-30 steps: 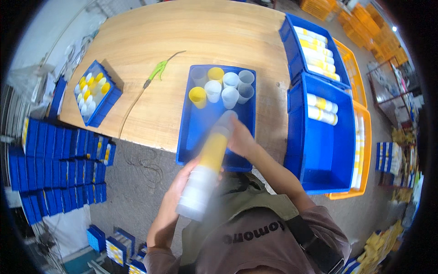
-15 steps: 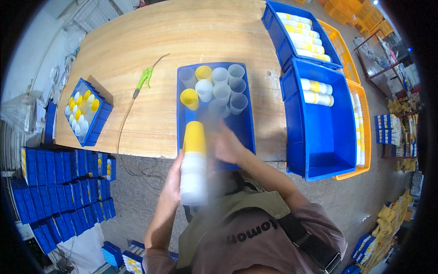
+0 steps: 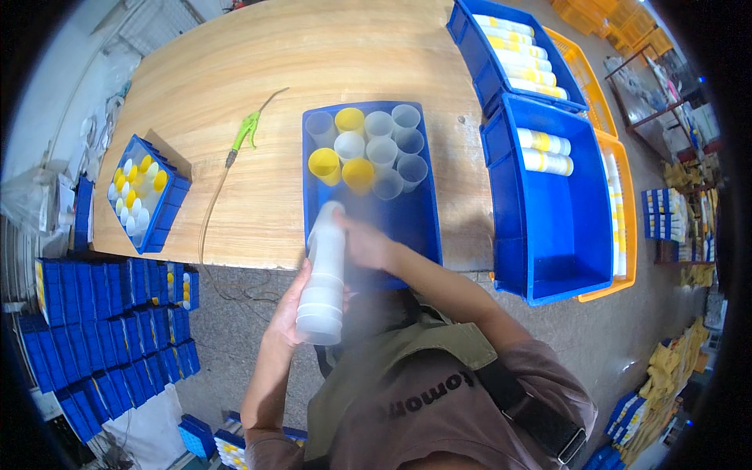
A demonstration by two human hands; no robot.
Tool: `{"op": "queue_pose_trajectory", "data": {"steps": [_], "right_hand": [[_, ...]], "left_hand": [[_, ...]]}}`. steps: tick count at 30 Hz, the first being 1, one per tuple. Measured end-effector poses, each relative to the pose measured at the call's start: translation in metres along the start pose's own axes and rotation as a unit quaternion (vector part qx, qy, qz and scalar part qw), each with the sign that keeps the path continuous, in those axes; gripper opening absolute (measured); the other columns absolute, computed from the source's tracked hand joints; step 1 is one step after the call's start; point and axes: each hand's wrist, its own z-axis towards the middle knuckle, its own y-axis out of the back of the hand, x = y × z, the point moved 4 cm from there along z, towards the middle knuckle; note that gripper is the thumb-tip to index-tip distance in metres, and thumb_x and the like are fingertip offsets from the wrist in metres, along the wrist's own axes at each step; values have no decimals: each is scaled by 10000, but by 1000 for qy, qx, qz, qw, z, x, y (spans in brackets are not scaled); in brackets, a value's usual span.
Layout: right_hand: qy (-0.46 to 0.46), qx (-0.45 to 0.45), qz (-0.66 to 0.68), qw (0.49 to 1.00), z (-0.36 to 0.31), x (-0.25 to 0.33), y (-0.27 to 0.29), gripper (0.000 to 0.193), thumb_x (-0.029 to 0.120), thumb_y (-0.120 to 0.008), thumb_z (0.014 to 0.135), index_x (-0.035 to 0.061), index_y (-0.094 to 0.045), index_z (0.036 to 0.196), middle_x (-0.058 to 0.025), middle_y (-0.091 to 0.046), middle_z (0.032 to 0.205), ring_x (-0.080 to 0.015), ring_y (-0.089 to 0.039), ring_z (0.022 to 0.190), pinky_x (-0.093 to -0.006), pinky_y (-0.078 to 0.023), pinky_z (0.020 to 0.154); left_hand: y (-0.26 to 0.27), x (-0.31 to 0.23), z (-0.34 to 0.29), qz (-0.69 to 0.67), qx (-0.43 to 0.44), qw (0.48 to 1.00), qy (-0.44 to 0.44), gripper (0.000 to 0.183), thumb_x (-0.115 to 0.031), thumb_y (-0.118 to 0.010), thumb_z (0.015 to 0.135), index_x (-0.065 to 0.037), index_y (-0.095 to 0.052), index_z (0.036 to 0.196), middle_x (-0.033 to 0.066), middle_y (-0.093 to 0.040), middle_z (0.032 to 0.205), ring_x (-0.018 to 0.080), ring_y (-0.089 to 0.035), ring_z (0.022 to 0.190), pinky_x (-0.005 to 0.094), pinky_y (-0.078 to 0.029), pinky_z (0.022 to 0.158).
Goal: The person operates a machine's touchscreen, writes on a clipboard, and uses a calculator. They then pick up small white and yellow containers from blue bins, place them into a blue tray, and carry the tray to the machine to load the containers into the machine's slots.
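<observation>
My left hand [image 3: 291, 304] is wrapped round a slanting stack of white plastic cups [image 3: 323, 274], nested in each other, in front of my chest. Fingers of my right hand [image 3: 368, 244] are closed on the cup at the stack's upper end; that hand is slightly blurred. Beyond my hands, a shallow blue tray [image 3: 432, 227] on the table holds several upright cups. Most are whitish and see-through, such as a clear cup [image 3: 411, 171]; a few are yellow, among them a yellow cup [image 3: 358, 174] in the nearest row. My hands hide part of the tray's near half.
A green air blow gun [image 3: 247, 131] with a hose lies left of the tray. Further left stands a small blue crate [image 3: 166, 215] of white and yellow cups. At right, a blue bin [image 3: 552, 258] holds two cup stacks; another blue bin [image 3: 489, 82] behind it holds several.
The yellow cup from the stack's upper end now stands in the tray's nearest row. The stack in my left hand shows only white cups, and my right hand is back at its upper end.
</observation>
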Motion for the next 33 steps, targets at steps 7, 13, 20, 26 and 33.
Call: {"op": "queue_pose_trajectory", "data": {"steps": [7,13,20,26,33], "right_hand": [[-27,12,-30,999,-38,-12,40,511,395,-640,934,19,-501,1251,-102,-612,1105,-247,-602,1049,-427,-485,904],[72,-165,246,952,-83,5,52,923,638,-486,921,-53,-181,1451,-248,-415,1408,-360,-393,1344,-525,-343,1087],[47,-124,84,988,-48,6,33,617,448,-520,983,-25,-379,1353,-188,-574,1207,-267,-579,1086,-419,-479,943],[-5,-13,-66,998,-48,-20,13,612,507,-477,987,-15,-439,1305,-151,-603,1173,-228,-605,1045,-386,-472,934],[13,-37,35,999,-26,-12,-1,530,519,-447,992,42,-520,1209,-93,-633,1090,-227,-625,1012,-386,-479,914]], "left_hand": [[6,19,6,49,49,998,10,722,-511,-453,985,66,-341,1403,305,-574,1198,376,-644,1019,479,-560,868],[-10,31,4,44,87,995,-9,626,-447,-466,980,43,-399,1363,262,-616,1141,351,-657,990,481,-548,869],[-16,29,1,52,17,998,28,646,-489,-475,965,21,-415,1357,237,-629,1118,295,-658,918,417,-551,791],[-13,27,-6,39,20,998,-38,643,-527,-443,983,18,-427,1324,225,-631,1049,284,-647,890,367,-541,762],[-3,22,-10,18,44,997,-58,672,-525,-411,999,33,-372,1372,263,-609,1116,279,-643,903,349,-548,756]]}}
